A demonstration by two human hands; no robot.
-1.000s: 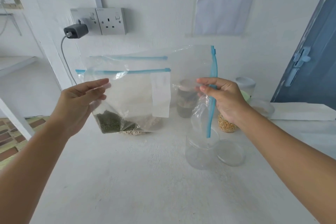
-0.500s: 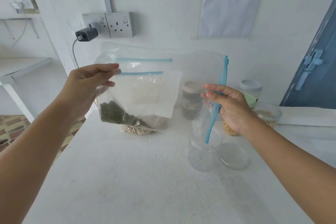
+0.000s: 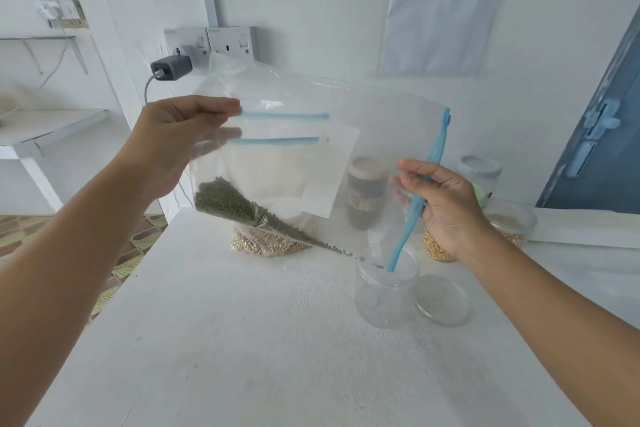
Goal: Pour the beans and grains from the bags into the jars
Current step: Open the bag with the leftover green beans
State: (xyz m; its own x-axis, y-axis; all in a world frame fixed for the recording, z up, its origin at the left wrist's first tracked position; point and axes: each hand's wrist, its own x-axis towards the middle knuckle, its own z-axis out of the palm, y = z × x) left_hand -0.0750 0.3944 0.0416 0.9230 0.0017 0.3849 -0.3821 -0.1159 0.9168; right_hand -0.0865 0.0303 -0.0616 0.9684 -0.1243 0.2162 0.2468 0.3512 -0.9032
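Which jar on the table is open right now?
The empty clear jar under the bag's blue zip; its lid lies beside it. The jars behind are capped.

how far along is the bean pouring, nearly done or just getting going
Just getting going on this bag. Done: jars behind the right hand already hold grains, such as the yellow one. In hand: the left hand tips the zip bag, and green beans trail toward the open jar, which looks nearly empty. Left: most of these beans, and the bag of pale grains on the table.
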